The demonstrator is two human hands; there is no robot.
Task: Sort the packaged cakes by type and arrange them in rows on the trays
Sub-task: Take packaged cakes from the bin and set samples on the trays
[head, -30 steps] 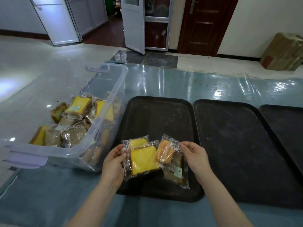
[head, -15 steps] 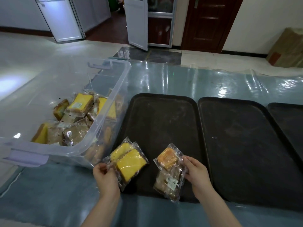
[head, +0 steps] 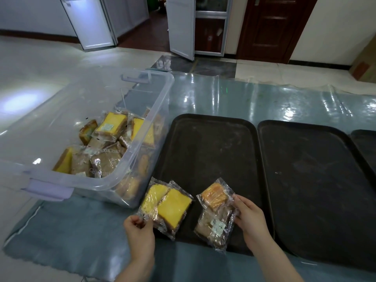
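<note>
My left hand (head: pixel 138 231) pinches the near edges of two wrapped yellow cakes (head: pixel 173 206), which overlap at the near left corner of the left black tray (head: pixel 213 143). My right hand (head: pixel 251 218) grips an orange cake pack (head: pixel 214 196) and a brown cake pack (head: pixel 213 226) at the tray's near edge. A clear plastic bin (head: pixel 142 151) to the left holds several more wrapped yellow and brown cakes (head: pixel 110 127).
A second black tray (head: pixel 317 180) lies right of the first, and the corner of a third tray (head: pixel 366 143) shows at the far right. All sit on a blue mat under clear plastic sheeting. Open doors stand beyond the mat.
My two hands have drawn apart and toward me. The yellow cakes moved left to the tray's corner and the orange and brown packs shifted right and nearer.
</note>
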